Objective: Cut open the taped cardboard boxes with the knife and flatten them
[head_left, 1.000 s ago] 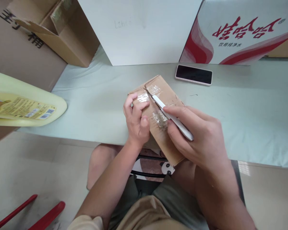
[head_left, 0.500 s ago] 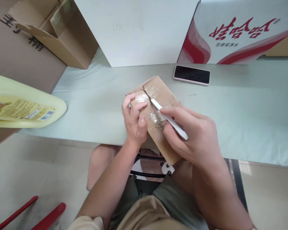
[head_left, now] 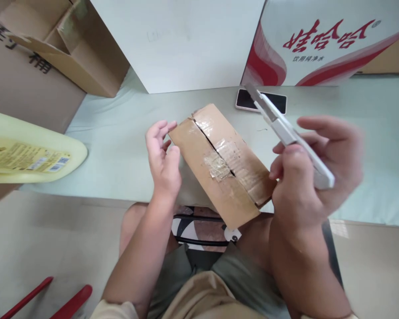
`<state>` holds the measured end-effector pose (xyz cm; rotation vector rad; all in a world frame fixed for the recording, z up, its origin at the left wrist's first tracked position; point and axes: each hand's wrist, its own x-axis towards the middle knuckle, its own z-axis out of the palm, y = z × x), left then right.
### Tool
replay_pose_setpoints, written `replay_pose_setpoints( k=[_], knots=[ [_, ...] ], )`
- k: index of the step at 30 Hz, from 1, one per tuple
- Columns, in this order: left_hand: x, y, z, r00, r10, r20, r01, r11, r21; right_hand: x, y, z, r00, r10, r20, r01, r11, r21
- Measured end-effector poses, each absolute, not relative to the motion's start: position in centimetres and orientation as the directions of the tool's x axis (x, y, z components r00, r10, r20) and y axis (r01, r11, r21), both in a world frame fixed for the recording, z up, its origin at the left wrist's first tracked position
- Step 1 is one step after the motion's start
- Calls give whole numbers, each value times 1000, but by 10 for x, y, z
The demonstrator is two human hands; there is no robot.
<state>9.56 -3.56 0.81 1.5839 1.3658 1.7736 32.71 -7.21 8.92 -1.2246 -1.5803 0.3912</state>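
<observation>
A small brown cardboard box [head_left: 199, 150] lies aslant on the table's front edge, its near corner jutting over my lap. Along its middle seam runs a dark slit, with clear, wrinkled tape on both sides. My left hand [head_left: 162, 155] is at the box's far left corner, fingers loosely curved and apart, fingertips at the edge. To the right, my right hand [head_left: 309, 173] is closed around a white utility knife [head_left: 286, 133], raised above the table with its metal blade out and pointing up-left. The lower fingers of that hand are close to the box's right corner; whether they touch is unclear.
Behind the knife lies a phone [head_left: 275, 101] on the pale green cloth [head_left: 362, 146]. A white box [head_left: 186, 48] and a red-and-white carton [head_left: 312, 71] line the back. At left are an open brown carton [head_left: 96, 66] and a yellow bottle [head_left: 63, 146].
My right hand has lifted the knife off the box and moved right, turning it blade-up. My left hand has slid off the box top to its left edge. More of the slit seam shows.
</observation>
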Motion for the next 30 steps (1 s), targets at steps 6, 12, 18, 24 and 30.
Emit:
replay_pose_setpoints(
  k=[6,12,18,24,30],
  knots=[
    [88,-27,26,-233,830,506,127,-490,862,321,-54,75,162,851,499,382,412,-827],
    [69,-20,19,-160,872,463,163,-439,883,316,-55,80,205,888,411,185,377,-907],
    [76,-15,28,-143,894,424,211,-391,896,315,-55,75,157,873,461,254,415,-873],
    [80,-8,37,-235,880,412,94,-401,911,314,-45,67,177,852,493,369,407,-835],
    [91,7,35,-384,805,452,86,-457,886,320,-36,63,185,812,554,431,439,-788]
  ],
)
